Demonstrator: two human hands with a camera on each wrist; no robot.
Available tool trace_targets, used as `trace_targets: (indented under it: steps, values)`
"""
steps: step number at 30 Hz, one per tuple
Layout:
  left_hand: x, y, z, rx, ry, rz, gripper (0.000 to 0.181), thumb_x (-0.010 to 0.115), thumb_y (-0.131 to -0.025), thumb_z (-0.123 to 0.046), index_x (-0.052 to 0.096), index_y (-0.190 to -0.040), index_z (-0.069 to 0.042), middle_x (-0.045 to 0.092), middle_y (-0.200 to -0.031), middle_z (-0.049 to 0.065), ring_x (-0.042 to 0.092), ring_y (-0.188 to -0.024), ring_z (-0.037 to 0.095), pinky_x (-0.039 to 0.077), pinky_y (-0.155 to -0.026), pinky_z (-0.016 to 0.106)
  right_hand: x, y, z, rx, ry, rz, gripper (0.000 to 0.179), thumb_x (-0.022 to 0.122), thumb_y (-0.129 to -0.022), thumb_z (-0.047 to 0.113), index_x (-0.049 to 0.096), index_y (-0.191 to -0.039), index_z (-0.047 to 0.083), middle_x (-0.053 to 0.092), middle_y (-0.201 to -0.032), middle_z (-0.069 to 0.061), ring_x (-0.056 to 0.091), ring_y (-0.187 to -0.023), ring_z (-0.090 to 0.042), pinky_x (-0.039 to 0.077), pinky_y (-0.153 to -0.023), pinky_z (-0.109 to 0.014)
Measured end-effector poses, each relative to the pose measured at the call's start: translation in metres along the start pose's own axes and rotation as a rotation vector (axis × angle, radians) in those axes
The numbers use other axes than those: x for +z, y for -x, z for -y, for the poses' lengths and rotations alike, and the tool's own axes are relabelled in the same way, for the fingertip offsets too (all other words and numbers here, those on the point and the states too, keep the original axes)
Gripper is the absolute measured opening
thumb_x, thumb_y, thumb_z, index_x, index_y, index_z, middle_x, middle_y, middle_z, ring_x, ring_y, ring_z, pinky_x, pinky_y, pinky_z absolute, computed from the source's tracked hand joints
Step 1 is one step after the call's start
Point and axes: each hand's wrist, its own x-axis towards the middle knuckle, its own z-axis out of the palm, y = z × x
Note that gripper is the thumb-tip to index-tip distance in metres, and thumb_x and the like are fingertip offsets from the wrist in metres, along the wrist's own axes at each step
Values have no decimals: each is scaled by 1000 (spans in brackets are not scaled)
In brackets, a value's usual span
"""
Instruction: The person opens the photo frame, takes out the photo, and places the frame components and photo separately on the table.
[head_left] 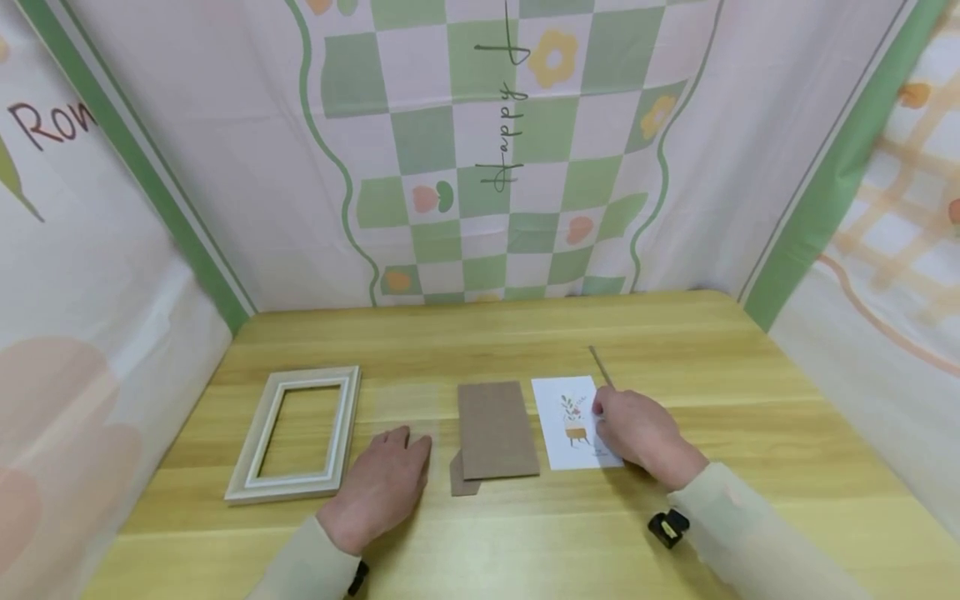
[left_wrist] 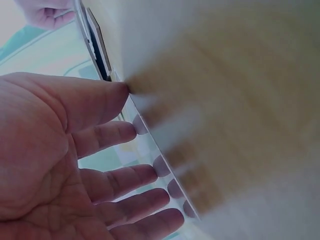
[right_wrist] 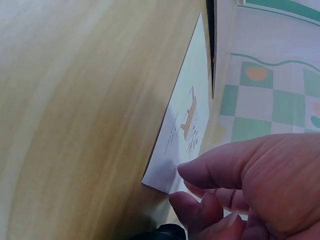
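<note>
A white printed card (head_left: 555, 417) with a plant drawing lies right of centre. My right hand (head_left: 641, 433) pinches its right edge between thumb (right_wrist: 210, 167) and curled fingers. Beyond that hand, a thin stick (head_left: 598, 362) points away; its near end is hidden, and I cannot tell whether the hand touches it. With straight, spread fingers, my left hand (head_left: 386, 483) touches the edge of a clear pane (head_left: 408, 404). Fingertip reflections show along the pane in the left wrist view. The cream picture frame (head_left: 348, 425) lies left of that hand.
A brown backing board (head_left: 498, 429) lies between the pane and the card, with a smaller brown flap (head_left: 465, 479) showing under its near left corner. Printed cloth walls (head_left: 480, 167) enclose the wooden table (head_left: 525, 533) at the back and on both sides.
</note>
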Motion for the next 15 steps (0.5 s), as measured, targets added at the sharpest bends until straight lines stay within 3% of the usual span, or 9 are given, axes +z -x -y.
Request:
trace_targets:
  steps: [6, 9, 11, 15]
  values:
    - [-3, -1, 4, 4, 27, -49, 42, 72, -97, -19, 64, -133, 1, 65, -128, 28, 63, -116, 45, 55, -98, 57, -3, 4, 1, -32, -18, -53, 27, 60, -97, 13, 66, -120, 1, 71, -116, -24, 67, -95, -32, 56, -84, -54]
    - [-8, -1, 8, 1, 28, -130, 47, 72, -98, -21, 62, -137, 2, 65, -131, 27, 64, -118, 45, 54, -100, 57, -7, 5, 4, -60, -31, -119, 28, 63, -99, 18, 66, -120, 0, 73, -110, -20, 69, -94, -31, 58, -80, -52]
    - [-11, -2, 12, -14, 21, -196, 55, 71, -99, -26, 58, -144, 2, 59, -143, 28, 59, -129, 47, 48, -109, 59, -9, 5, 6, -77, -40, -178, 30, 64, -101, 21, 66, -122, 0, 74, -107, -18, 69, -92, -30, 58, -76, -50]
    - [-18, -5, 23, -43, -15, -300, 68, 69, -100, -39, 49, -151, 2, 52, -152, 28, 51, -139, 46, 39, -119, 57, -10, 5, 7, -130, -38, -319, 40, 64, -103, 26, 64, -129, -3, 72, -116, -24, 69, -101, -39, 58, -82, -55]
